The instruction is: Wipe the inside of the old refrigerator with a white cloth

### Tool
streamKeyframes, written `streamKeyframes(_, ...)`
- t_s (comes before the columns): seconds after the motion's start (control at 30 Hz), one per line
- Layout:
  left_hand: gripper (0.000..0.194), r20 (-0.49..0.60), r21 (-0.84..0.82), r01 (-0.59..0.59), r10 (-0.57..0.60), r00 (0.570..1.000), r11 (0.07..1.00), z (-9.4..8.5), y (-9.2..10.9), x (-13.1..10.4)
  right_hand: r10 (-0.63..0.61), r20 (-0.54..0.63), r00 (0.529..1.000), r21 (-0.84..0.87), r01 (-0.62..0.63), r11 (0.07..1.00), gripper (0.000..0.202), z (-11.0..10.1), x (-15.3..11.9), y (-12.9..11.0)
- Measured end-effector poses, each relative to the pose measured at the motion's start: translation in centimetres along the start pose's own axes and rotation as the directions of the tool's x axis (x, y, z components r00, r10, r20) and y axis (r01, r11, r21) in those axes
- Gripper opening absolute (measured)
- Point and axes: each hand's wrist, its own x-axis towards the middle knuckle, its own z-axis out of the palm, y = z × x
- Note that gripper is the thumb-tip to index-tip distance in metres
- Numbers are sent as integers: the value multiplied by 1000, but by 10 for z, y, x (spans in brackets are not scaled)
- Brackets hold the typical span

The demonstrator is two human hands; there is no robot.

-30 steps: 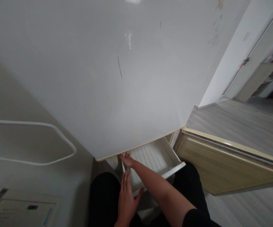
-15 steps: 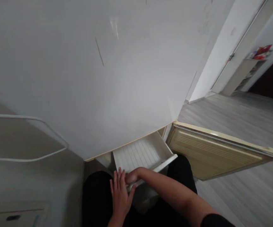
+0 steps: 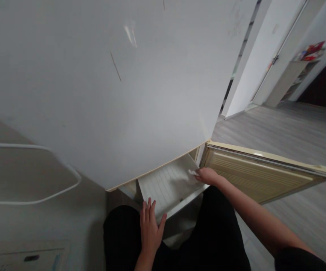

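Note:
A white ribbed drawer [image 3: 168, 184] is pulled out from under the big white fridge door [image 3: 109, 94]. My left hand [image 3: 150, 227] lies flat on the drawer's front left corner, fingers together and thumb spread along the front rim. My right hand [image 3: 208, 175] reaches to the drawer's right side, fingers pressed on a small white cloth [image 3: 192, 172] against the drawer's inner wall. The drawer looks bare inside.
The cream lower fridge door [image 3: 258, 173] stands swung open to the right. A grey-white appliance top [image 3: 24, 177] sits at the left. My knees in black [image 3: 219, 233] are against the drawer. Grey wooden floor [image 3: 278, 128] runs to a shelf [image 3: 309, 52] at the far right.
My right hand has swept from the drawer's left front across to its right side. My left hand has stayed at the front left corner. The view has shifted slightly.

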Motion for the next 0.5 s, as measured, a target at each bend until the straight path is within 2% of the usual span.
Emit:
streamKeyframes(0.07, 62, 3, -11, 5, -5, 1000, 1000, 1, -1, 0, -42, -242, 969, -47, 32, 998, 38, 1, -5, 3)
streamKeyframes(0.13, 62, 16, 0, -8, 8, 1000, 1000, 2, -2, 0, -133, -419, 898, -131, 86, 988, 31, 9, 0, 6)
streamKeyframes(0.17, 62, 23, 8, -12, 12, 1000, 1000, 2, -2, 0, -170, -445, 879, -166, 106, 980, 30, 13, 6, 8)
streamKeyframes(0.3, 60, 32, 35, -17, 16, 999, 999, 3, -3, 0, -205, -353, 913, -183, 148, 972, 32, 27, 44, 19)
streamKeyframes(0.4, 59, 22, 42, -9, 8, 1000, 999, 5, -5, -1, -196, -382, 903, -114, 164, 980, 36, 27, 73, 22)
streamKeyframes(0.5, 59, 16, 49, 4, -5, 1000, 999, 6, -6, -1, -152, -417, 896, -4, 166, 986, 43, 26, 95, 14)
